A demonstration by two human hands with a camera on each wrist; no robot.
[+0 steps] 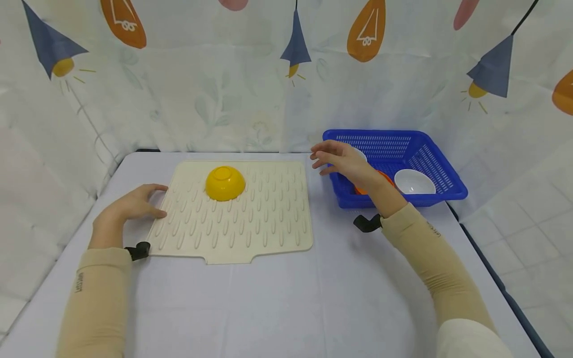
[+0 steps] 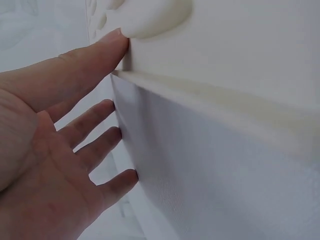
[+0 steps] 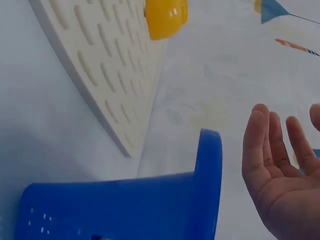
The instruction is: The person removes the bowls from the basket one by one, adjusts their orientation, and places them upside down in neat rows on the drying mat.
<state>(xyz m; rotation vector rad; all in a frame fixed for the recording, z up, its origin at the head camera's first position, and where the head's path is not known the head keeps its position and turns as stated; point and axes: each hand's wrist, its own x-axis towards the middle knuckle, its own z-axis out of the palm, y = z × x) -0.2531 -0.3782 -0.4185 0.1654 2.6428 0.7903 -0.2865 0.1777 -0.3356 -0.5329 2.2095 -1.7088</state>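
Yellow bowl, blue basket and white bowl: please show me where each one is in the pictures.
yellow bowl (image 1: pixel 225 183), head view, on its upturned side wall.
blue basket (image 1: pixel 440 164), head view, on its right mesh wall.
white bowl (image 1: pixel 414 181), head view, on its inside, within the basket.

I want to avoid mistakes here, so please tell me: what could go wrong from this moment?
1. The right hand hovers open over the blue basket's near left corner; a careless reach might knock the white bowl or tip the basket.
2. The left hand only touches the drying mat's edge with straight fingers, so the mat could slide.
3. The upturned yellow bowl might shift if the mat moves.
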